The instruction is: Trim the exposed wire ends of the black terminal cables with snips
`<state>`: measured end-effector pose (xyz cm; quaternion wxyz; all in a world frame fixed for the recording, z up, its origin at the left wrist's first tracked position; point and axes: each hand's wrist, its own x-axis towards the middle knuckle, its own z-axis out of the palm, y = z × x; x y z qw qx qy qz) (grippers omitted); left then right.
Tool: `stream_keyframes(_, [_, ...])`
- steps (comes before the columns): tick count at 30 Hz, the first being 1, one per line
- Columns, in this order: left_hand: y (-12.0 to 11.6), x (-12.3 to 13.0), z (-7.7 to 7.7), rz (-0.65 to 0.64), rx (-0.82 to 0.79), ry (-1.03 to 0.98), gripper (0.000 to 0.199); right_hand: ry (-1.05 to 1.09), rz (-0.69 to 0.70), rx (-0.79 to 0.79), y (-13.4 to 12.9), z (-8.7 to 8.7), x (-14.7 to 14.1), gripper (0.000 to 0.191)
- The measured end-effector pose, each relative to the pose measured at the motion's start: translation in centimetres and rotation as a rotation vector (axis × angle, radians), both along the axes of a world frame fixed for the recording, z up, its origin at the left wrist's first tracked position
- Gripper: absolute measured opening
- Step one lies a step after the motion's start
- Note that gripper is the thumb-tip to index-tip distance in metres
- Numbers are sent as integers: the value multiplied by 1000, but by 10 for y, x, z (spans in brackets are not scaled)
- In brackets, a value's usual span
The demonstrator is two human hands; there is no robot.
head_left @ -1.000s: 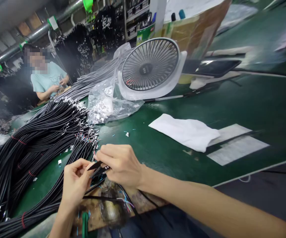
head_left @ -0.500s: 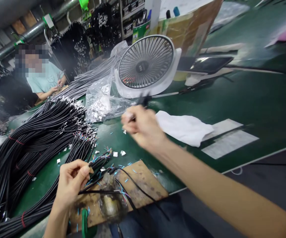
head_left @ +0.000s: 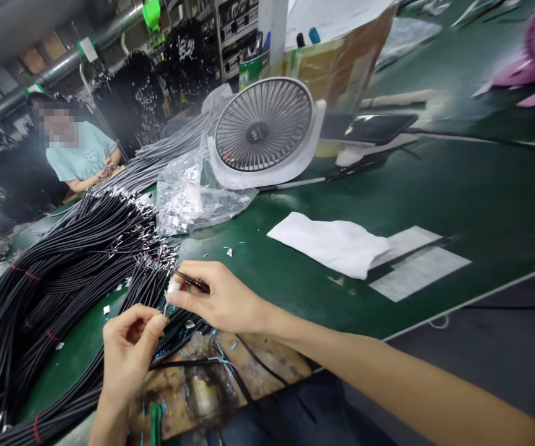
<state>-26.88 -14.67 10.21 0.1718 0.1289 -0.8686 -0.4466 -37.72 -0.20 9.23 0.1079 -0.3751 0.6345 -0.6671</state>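
Observation:
My left hand [head_left: 132, 347] pinches the end of a thin cable, above the left part of a stained wooden board [head_left: 272, 356]. My right hand [head_left: 216, 294] is closed round a dark slim tool [head_left: 194, 282], and its fingertips meet the cable end just above my left fingers. Something white shows at the right thumb and forefinger. Black cables with bared, coloured wire ends [head_left: 225, 359] lie across the board, beside a lump wrapped in clear film [head_left: 205, 390]. Small blue scraps are scattered around.
Bundled black cables [head_left: 54, 266] fill the left. A plastic bag [head_left: 186, 201], a fan [head_left: 262, 130], a white cloth [head_left: 332, 241] and a phone [head_left: 381, 127] lie beyond my hands. A person [head_left: 82, 148] sits at the far left, a green handle [head_left: 156, 424] near the front.
My right hand has moved left and down from beside the white cloth to my left hand, still with the dark tool. My left hand has stayed almost in place.

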Motion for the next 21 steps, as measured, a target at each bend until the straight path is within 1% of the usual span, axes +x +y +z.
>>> stream_keyframes(2, [-2, 0, -1, -27, -25, -12, 19, 52, -10, -14, 0, 0, 0, 15])
stream_keyframes(4, [-3, 0, -2, -26, 5, -3, 21, 81, -5, 1, -1, -2, 0, 18])
stream_keyframes(7, [-3, -1, -1, -30, 24, 11, 23, 148, 45, 17, -2, -6, 0, 24])
stream_keyframes(10, [-2, -2, 2, -55, 11, -43, 24, 294, 42, -42, -1, -9, 0, 23])
stream_keyframes(11, [-3, -2, 2, -63, 15, -62, 25, 313, 43, -60, -1, -9, 1, 21])
stream_keyframes(12, [-4, -2, 3, -70, 18, -77, 25, 280, 65, -74, -1, -10, 2, 20])
stream_keyframes(13, [-5, -2, 3, -72, 22, -85, 25, 190, 112, -84, -2, -10, 4, 20])
stream_keyframes(16, [-7, -4, 1, -70, 74, -72, 24, -201, 309, -64, -7, -11, 10, 29])
stream_keyframes(17, [-7, -4, 0, -70, 99, -53, 24, -277, 339, -53, -8, -11, 11, 31])
stream_keyframes(18, [-6, -5, 0, -65, 112, -30, 23, -286, 320, -42, -9, -10, 12, 32])
stream_keyframes(19, [-5, -6, -1, -54, 108, -7, 22, -229, 256, -37, -10, -10, 12, 31])
stream_keyframes(21, [0, -7, -1, -23, 59, 23, 20, -11, 47, -58, -10, -8, 12, 27])
